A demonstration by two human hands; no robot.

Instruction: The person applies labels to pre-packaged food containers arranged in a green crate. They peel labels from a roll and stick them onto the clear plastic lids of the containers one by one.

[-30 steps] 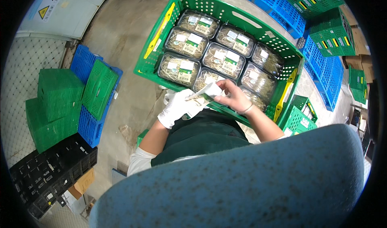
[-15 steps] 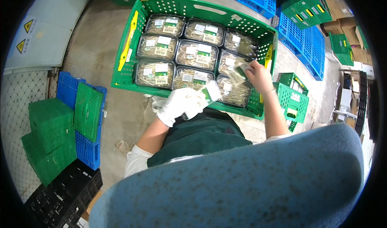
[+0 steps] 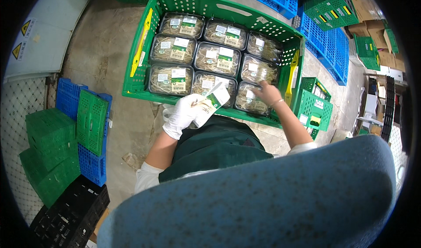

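A green crate point(image 3: 228, 7) holds several clear-lidded black trays of thin, pale strands. Most trays in the left and middle columns carry a green-and-beige label beside a white sticker. My left hand point(image 3: 182, 114), in a white glove, is closed on a stack of green-and-white labels point(image 3: 213, 101) at the crate's near edge. Bare and somewhat blurred, my right hand point(image 3: 268, 94) is over the near right tray point(image 3: 252, 99), fingertips pointing down at its lid. A beige patch like a label shows below those fingers. The middle right tray point(image 3: 258, 68) shows only a white sticker.
Yellow handles point(image 3: 141, 42) sit at the crate's ends. Green crates point(image 3: 50, 136), blue pallets point(image 3: 92, 160) and black crates point(image 3: 72, 208) stand at left. More blue pallets point(image 3: 324, 51) and green crates point(image 3: 331, 7) are at right. A blue padded surface point(image 3: 245, 200) fills the bottom.
My right hand has moved nearer, from the middle right tray with a label in its fingers to the near right tray. The label stack in my left hand has tilted and shows more fully.
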